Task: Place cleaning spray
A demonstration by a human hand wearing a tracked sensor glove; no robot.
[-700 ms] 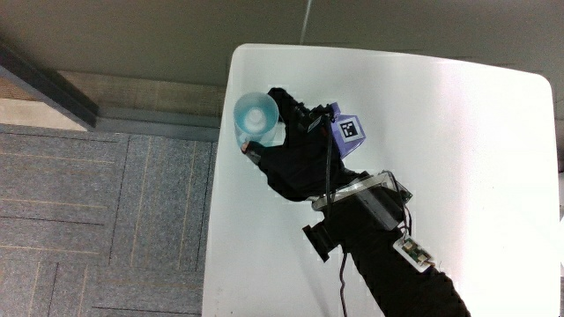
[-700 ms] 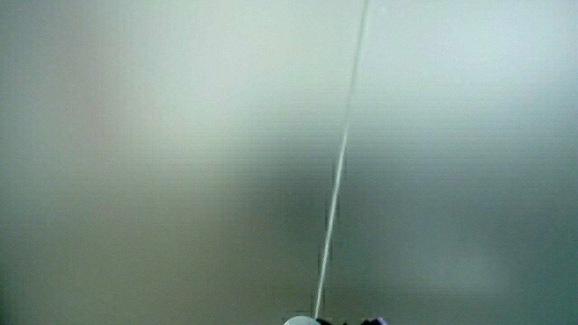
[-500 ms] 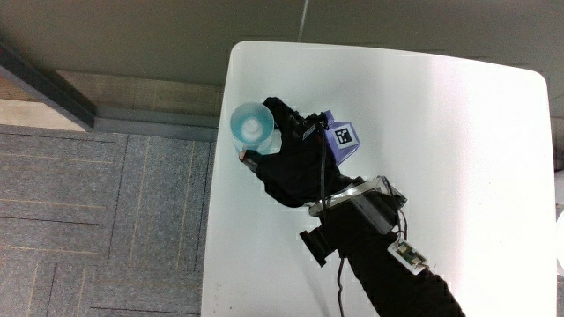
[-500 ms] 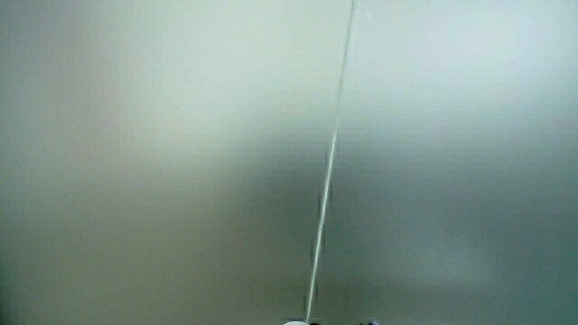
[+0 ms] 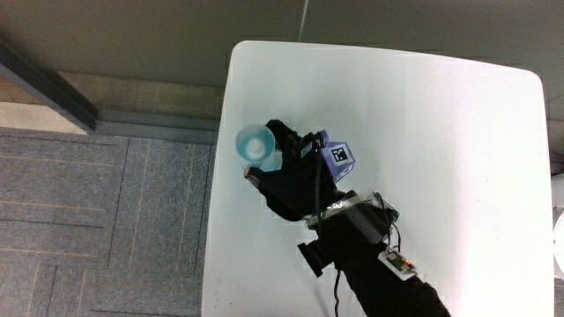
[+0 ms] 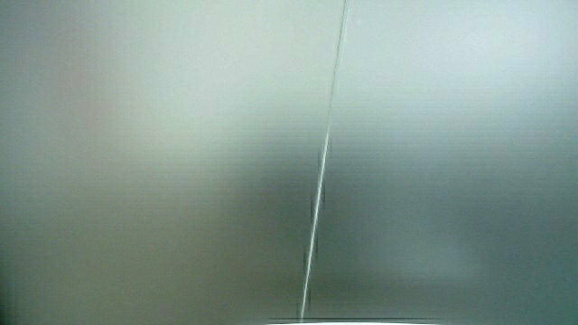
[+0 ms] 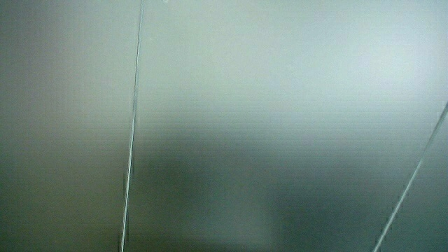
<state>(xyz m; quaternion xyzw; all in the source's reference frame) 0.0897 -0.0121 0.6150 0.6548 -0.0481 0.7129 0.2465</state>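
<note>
In the main view the cleaning spray, a pale blue bottle seen from above with a round light top, stands or hangs at the white table's edge. The black-gloved hand is wrapped around the bottle's side, fingers curled on it, with the patterned cube on its back. Whether the bottle's base touches the table is hidden. A small red part shows just under the bottle by the fingers. Both side views show only a pale wall.
The forearm carries a black device with wires and reaches in from the table's near edge. Grey carpet floor lies past the table's edge beside the bottle.
The hand and the bottle have come a little nearer to the person along the table's edge. The grasp on the bottle is unchanged.
</note>
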